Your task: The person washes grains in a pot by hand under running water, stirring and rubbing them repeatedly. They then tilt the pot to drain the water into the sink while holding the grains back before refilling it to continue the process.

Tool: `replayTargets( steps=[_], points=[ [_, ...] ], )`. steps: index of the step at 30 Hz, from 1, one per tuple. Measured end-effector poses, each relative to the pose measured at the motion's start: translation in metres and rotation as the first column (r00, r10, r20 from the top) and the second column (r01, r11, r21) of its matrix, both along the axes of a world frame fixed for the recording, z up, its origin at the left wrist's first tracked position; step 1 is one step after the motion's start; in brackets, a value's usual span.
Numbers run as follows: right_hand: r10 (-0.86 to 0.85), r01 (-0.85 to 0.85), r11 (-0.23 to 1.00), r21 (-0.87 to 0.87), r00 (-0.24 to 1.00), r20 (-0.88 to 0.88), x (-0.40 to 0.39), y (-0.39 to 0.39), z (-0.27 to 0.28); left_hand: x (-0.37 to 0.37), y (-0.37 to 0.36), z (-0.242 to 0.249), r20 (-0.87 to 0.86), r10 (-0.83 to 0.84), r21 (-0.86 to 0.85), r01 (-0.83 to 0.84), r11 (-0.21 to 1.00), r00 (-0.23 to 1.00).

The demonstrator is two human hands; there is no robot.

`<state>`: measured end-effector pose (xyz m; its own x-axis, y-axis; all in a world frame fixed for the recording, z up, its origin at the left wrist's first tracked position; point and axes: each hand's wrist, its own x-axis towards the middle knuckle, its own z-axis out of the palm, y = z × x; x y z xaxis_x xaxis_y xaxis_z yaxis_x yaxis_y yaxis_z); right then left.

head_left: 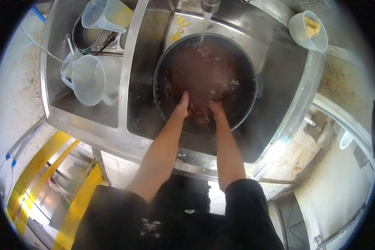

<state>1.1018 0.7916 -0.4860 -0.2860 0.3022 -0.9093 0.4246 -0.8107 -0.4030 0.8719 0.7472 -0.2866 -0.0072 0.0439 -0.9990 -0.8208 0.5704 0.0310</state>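
Note:
A large dark round pot stands in the right basin of a steel sink, filled with cloudy water over a reddish-brown mass that I cannot make out clearly. Both my hands dip into it near the front rim. My left hand shows its thumb side, while its other fingers are under the surface. To its right, my right hand is sunk in the same way, fingers hidden. Whether either hand grips anything does not show. Water runs from the faucet into the back of the pot.
The left basin holds two translucent plastic jugs, a dark pan and utensils. Yellow scraps lie behind the pot. A clear tub with yellow residue stands at the sink's back right corner. A steel divider separates the basins.

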Motion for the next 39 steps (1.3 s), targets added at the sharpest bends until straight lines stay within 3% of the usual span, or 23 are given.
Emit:
replayTargets(
  steps=[4, 7, 8, 10, 11, 12, 13, 15, 17, 18, 20, 22, 23, 24, 25, 28, 30, 31, 33, 34, 35, 36, 39],
  points=[
    [-0.209, 0.215, 0.977, 0.009, 0.96, -0.185, -0.056, 0.047, 0.124, -0.018, 0.014, 0.009, 0.318, 0.311, 0.298, -0.406, 0.864, 0.896],
    [-0.417, 0.415, 0.906, -0.076, 0.85, -0.321, -0.1, 0.083, 0.217, -0.034, 0.041, 0.048, 0.236, 0.474, 0.43, -0.529, 0.732, 0.848],
    [-0.486, 0.479, 0.87, -0.114, 0.801, -0.35, -0.11, 0.094, 0.249, -0.041, 0.048, 0.06, 0.236, 0.475, 0.417, -0.53, 0.739, 0.848],
    [-0.556, 0.542, 0.826, -0.154, 0.741, -0.377, -0.122, 0.101, 0.282, -0.06, 0.066, 0.073, -0.218, 0.087, 0.25, -0.031, 0.968, 0.972],
    [-0.105, 0.169, 0.916, 0.365, 0.976, -0.189, -0.116, 0.116, 0.272, -0.068, 0.066, 0.071, -0.216, 0.085, 0.248, -0.029, 0.968, 0.973],
    [0.254, -0.33, 0.652, 0.682, 0.943, 0.213, -0.11, 0.127, 0.264, -0.081, 0.064, 0.065, -0.427, -0.173, 0.129, 0.25, 0.96, 0.887],
    [0.251, -0.325, 0.647, 0.69, 0.945, 0.21, -0.104, 0.126, 0.257, -0.087, 0.063, 0.06, -0.587, -0.412, -0.044, 0.481, 0.876, 0.697],
    [0.336, -0.748, 0.246, 0.616, 0.662, 0.669, -0.089, 0.113, 0.231, -0.066, 0.052, 0.021, -0.715, -0.41, -0.213, 0.383, 0.899, 0.566],
    [0.365, -0.709, 0.376, 0.597, 0.705, 0.608, -0.073, 0.085, 0.195, -0.048, 0.028, -0.02, -0.72, -0.532, -0.339, 0.444, 0.829, 0.445],
    [0.408, -0.791, 0.34, 0.51, 0.612, 0.678, -0.068, 0.069, 0.179, -0.046, 0.03, 0.012, -0.482, -0.471, -0.189, 0.438, 0.879, 0.738],
    [0.452, -0.862, 0.297, 0.41, 0.505, 0.735, -0.08, 0.059, 0.181, -0.041, 0.008, -0.018, -0.337, -0.426, -0.054, 0.435, 0.899, 0.839],
    [0.58, -0.726, 0.675, 0.128, 0.63, 0.516, -0.101, 0.064, 0.217, -0.028, -0.002, -0.022, -0.167, -0.384, 0.086, 0.402, 0.912, 0.908],
    [0.569, -0.725, 0.673, 0.145, 0.633, 0.524, -0.095, 0.06, 0.188, -0.028, 0.009, -0.009, -0.125, -0.342, 0.082, 0.353, 0.932, 0.931],
    [0.291, -0.333, 0.927, 0.173, 0.929, 0.228, -0.08, 0.04, 0.133, -0.027, 0.018, 0.01, -0.082, -0.3, 0.075, 0.306, 0.949, 0.95],
    [-0.102, 0.105, 0.993, 0.046, 0.992, -0.068, -0.07, 0.03, 0.105, -0.023, 0.022, 0.03, -0.032, -0.253, 0.059, 0.254, 0.965, 0.967],
    [-0.249, 0.242, 0.968, -0.066, 0.954, -0.165, -0.088, 0.052, 0.174, -0.025, 0.026, 0.038, 0.055, -0.146, 0.021, 0.145, 0.989, 0.988],
    [-0.409, 0.365, 0.907, -0.212, 0.883, -0.23, -0.103, 0.071, 0.22, -0.033, 0.015, 0.0, 0.329, 0.306, 0.354, -0.417, 0.837, 0.893],
    [-0.488, 0.416, 0.861, -0.292, 0.838, -0.246, -0.116, 0.072, 0.244, -0.04, 0.025, 0.016, 0.324, 0.31, 0.349, -0.418, 0.839, 0.894],
    [-0.393, 0.395, 0.918, -0.014, 0.909, -0.138, -0.138, 0.094, 0.315, -0.054, 0.057, 0.068, -0.047, 0.244, 0.227, -0.227, 0.947, 0.969],
    [-0.198, 0.194, 0.939, 0.284, 0.98, -0.015, -0.134, 0.099, 0.302, -0.058, 0.062, 0.068, -0.051, 0.243, 0.225, -0.225, 0.948, 0.969],
    [-0.033, -0.058, 0.847, 0.528, 0.986, 0.162, -0.125, 0.105, 0.283, -0.06, 0.067, 0.067, -0.347, 0.043, 0.088, -0.013, 0.996, 0.937],
    [-0.035, -0.056, 0.846, 0.531, 0.987, 0.159, -0.116, 0.109, 0.265, -0.063, 0.071, 0.068, -0.582, -0.187, -0.102, 0.157, 0.982, 0.791],
    [0.089, -0.319, 0.601, 0.733, 0.938, 0.335, -0.112, 0.126, 0.23, -0.063, 0.062, 0.02, -0.769, -0.333, -0.131, 0.376, 0.917, 0.546]
  ],
)
